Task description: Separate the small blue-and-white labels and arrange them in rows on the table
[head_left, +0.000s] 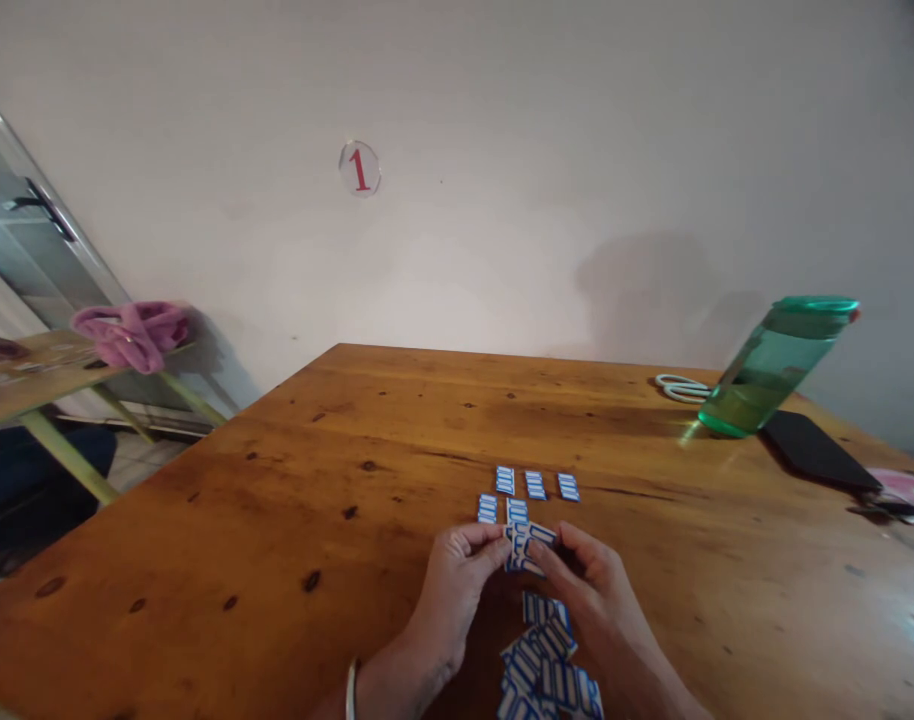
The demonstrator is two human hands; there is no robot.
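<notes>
Small flat pieces with blue edges and white stripes lie on the wooden table; they look like cards or labels, but their exact kind is unclear. My left hand (453, 585) and my right hand (598, 580) meet over the table, pinching a few striped cards (523, 548) between thumbs and fingers. Just beyond the hands is a loose group of single cards, among them one striped card (505, 480) at the back and another (568, 487) to its right. Below and between my wrists, a messy pile of striped cards (539, 650) overlaps itself.
A green water bottle (779, 365) stands at the right, near a white cable (680, 388) and a black phone-like slab (817, 450). The wooden table (277, 500) ends at the wall behind. Pink cloth (133, 333) rests on another table at left.
</notes>
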